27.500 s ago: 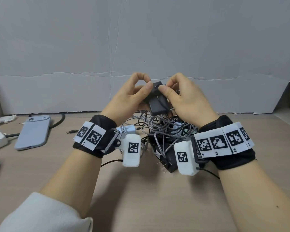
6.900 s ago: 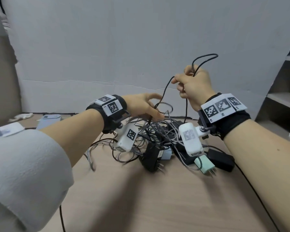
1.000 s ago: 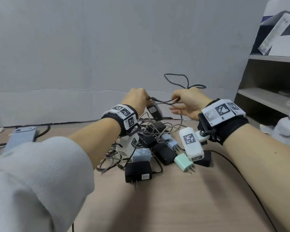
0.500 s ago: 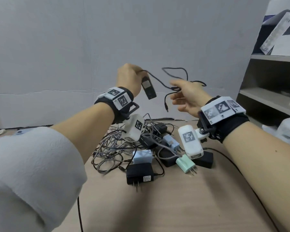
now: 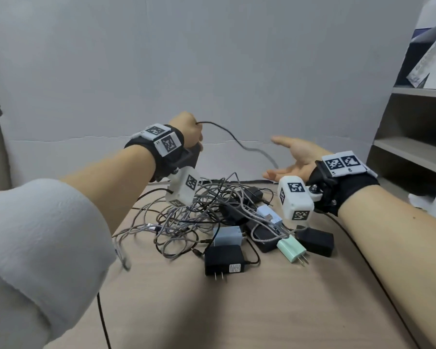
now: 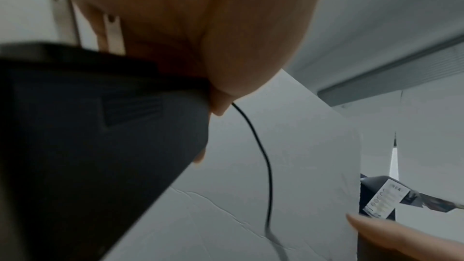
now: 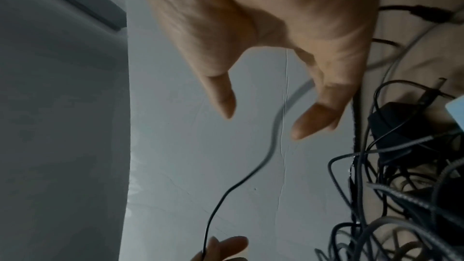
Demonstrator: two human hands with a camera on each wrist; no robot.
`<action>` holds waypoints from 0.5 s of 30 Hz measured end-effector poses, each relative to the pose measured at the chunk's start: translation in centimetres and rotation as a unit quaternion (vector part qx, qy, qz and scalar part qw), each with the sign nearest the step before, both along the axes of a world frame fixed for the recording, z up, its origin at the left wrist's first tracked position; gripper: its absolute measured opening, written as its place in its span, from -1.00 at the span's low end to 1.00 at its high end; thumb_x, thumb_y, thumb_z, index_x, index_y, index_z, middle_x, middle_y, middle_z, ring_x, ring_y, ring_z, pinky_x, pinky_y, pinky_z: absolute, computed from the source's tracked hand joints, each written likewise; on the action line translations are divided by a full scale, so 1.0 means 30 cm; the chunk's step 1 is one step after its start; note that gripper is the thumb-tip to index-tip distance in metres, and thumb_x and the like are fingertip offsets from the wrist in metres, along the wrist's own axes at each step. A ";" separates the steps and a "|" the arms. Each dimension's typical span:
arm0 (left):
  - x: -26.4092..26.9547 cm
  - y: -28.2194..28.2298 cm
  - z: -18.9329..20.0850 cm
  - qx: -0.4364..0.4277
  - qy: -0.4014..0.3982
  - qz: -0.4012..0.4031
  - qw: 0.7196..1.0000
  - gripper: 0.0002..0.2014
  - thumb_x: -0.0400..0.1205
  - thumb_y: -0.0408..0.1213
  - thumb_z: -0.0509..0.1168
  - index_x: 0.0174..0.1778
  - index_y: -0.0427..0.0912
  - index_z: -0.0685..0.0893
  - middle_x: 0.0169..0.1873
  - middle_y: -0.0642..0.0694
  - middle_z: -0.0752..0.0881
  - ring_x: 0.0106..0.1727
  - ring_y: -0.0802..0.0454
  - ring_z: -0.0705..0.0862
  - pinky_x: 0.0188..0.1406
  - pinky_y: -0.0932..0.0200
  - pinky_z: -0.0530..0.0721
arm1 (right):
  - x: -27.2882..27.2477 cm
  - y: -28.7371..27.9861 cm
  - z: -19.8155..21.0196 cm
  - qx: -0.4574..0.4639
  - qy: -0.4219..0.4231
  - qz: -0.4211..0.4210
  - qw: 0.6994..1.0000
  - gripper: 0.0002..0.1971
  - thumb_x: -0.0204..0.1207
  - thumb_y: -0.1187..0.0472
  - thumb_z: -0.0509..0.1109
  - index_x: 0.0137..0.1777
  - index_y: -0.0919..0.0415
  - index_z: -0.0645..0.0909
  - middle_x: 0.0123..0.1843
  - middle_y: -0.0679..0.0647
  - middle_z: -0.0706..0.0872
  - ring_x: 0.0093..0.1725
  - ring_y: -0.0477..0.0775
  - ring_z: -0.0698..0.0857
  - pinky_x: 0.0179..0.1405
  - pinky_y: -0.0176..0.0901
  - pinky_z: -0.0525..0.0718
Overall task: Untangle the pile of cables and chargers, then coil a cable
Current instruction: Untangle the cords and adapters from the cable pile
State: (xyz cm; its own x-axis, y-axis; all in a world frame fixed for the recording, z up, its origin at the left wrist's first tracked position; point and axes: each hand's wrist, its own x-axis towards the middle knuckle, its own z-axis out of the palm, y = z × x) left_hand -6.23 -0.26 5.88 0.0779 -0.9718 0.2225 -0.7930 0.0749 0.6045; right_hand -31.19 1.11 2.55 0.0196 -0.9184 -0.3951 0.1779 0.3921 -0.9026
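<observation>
The left hand (image 5: 186,129) is gripping a black charger (image 6: 95,146) up above the tabletop (image 5: 237,311), its thin black cable (image 5: 237,141) trailing rightward through the air. The right hand (image 5: 295,159) is hanging open beside it, palm up and fingers spread, holding nothing, with the cable's blurred end passing just by the fingers (image 7: 316,120). The tangled pile (image 5: 212,217) of cables and chargers is lying on the tabletop beneath both wrists.

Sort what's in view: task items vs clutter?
Job:
- black charger, gripped by left hand
- its thin black cable
- right hand, open by that cable
- tangled pile with loose chargers

Lying about:
- shelf
- cardboard backdrop
- table
</observation>
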 end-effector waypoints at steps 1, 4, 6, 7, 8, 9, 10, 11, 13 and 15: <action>0.002 0.003 -0.005 0.011 -0.017 -0.003 1.000 -0.61 0.81 -0.28 0.07 -0.17 -0.26 0.76 -0.08 -0.28 0.86 0.04 -0.20 0.83 0.18 -0.04 0.75 | -0.002 -0.002 -0.001 0.009 0.017 0.007 1.000 -0.14 0.53 0.06 0.57 0.69 -0.02 0.10 0.22 0.59 0.60 -0.03 0.45 0.78 -0.44 0.12 0.82; -0.016 0.010 -0.011 0.032 -0.060 -0.024 0.997 -0.63 0.81 -0.27 0.11 -0.20 -0.22 0.75 -0.05 -0.25 0.85 0.05 -0.24 0.82 0.21 -0.10 0.75 | 0.017 0.022 0.016 0.014 0.044 0.033 0.998 -0.33 0.64 0.20 0.36 0.65 0.19 0.11 0.08 0.53 0.76 -0.33 0.28 0.81 -0.62 -0.07 0.72; -0.040 0.017 -0.006 0.033 -0.082 -0.043 0.995 -0.66 0.81 -0.27 0.13 -0.13 -0.23 0.77 -0.06 -0.22 0.85 0.04 -0.21 0.82 0.18 -0.06 0.75 | 0.046 0.049 0.038 -0.045 0.124 0.032 0.991 -0.57 0.65 0.27 0.28 0.46 0.44 0.35 0.02 0.43 0.82 -0.51 0.13 0.75 -0.65 -0.25 0.63; -0.049 0.021 -0.003 0.028 -0.093 -0.057 0.994 -0.68 0.81 -0.27 0.13 -0.10 -0.22 0.78 -0.08 -0.19 0.85 0.01 -0.18 0.82 0.14 -0.02 0.76 | 0.070 0.053 0.049 -0.100 0.165 0.021 0.981 -0.74 0.65 0.31 0.26 0.26 0.45 0.49 0.05 0.37 0.83 -0.52 0.10 0.73 -0.63 -0.29 0.62; -0.058 0.024 0.000 0.026 -0.100 -0.076 0.992 -0.69 0.81 -0.25 0.15 -0.07 -0.22 0.78 -0.13 -0.16 0.85 -0.04 -0.15 0.82 0.08 0.03 0.75 | 0.102 0.059 0.059 -0.160 0.192 0.013 0.968 -0.89 0.63 0.35 0.26 0.04 0.40 0.56 0.10 0.30 0.83 -0.48 0.10 0.70 -0.57 -0.29 0.62; -0.067 0.029 0.002 0.028 -0.101 -0.098 0.990 -0.69 0.81 -0.23 0.17 -0.06 -0.23 0.79 -0.20 -0.11 0.85 -0.11 -0.10 0.82 0.01 0.07 0.75 | 0.131 0.063 0.065 -0.222 0.224 0.008 0.949 -0.92 0.59 0.36 0.29 -0.11 0.34 0.57 0.11 0.17 0.83 -0.39 0.14 0.66 -0.47 -0.21 0.66; -0.076 0.034 0.002 0.028 -0.103 -0.120 0.987 -0.71 0.80 -0.20 0.19 -0.05 -0.23 0.78 -0.27 -0.07 0.85 -0.18 -0.05 0.82 -0.06 0.11 0.74 | 0.159 0.066 0.070 -0.279 0.280 0.005 0.919 -0.91 0.55 0.32 0.35 -0.17 0.31 0.63 -0.01 0.09 0.83 -0.28 0.17 0.66 -0.30 -0.10 0.74; -0.086 0.042 0.000 0.023 -0.111 -0.137 0.984 -0.72 0.78 -0.18 0.23 -0.09 -0.21 0.78 -0.31 -0.04 0.85 -0.25 0.00 0.81 -0.10 0.12 0.74 | 0.185 0.073 0.076 -0.325 0.347 0.000 0.880 -0.90 0.51 0.25 0.42 -0.14 0.28 0.71 -0.08 0.08 0.83 -0.15 0.18 0.70 -0.07 0.01 0.79; -0.097 0.055 -0.006 0.004 -0.136 -0.161 0.978 -0.73 0.72 -0.15 0.31 -0.27 -0.14 0.72 -0.36 -0.03 0.84 -0.32 0.03 0.80 -0.11 0.08 0.76 | 0.228 0.093 0.085 -0.361 0.432 0.006 0.826 -0.91 0.49 0.11 0.47 -0.14 0.11 0.74 -0.05 0.04 0.81 0.08 0.15 0.74 0.23 0.13 0.71; -0.093 0.065 -0.012 -0.011 -0.135 -0.175 0.975 -0.74 0.65 -0.14 0.39 -0.35 -0.11 0.68 -0.38 -0.02 0.83 -0.30 0.00 0.81 -0.08 0.03 0.78 | 0.253 0.095 0.085 -0.371 0.474 0.022 0.798 -0.84 0.51 0.09 0.45 -0.31 0.01 0.65 -0.15 -0.07 0.75 0.12 0.17 0.71 0.29 0.21 0.64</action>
State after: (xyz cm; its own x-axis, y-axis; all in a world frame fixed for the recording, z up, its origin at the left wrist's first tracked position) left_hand -9.01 1.70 5.54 -0.3221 -0.9232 0.2098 -0.8465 0.3801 0.3728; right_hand -23.60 3.95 5.09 0.0736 -0.9134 0.4004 -0.7224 -0.3256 -0.6100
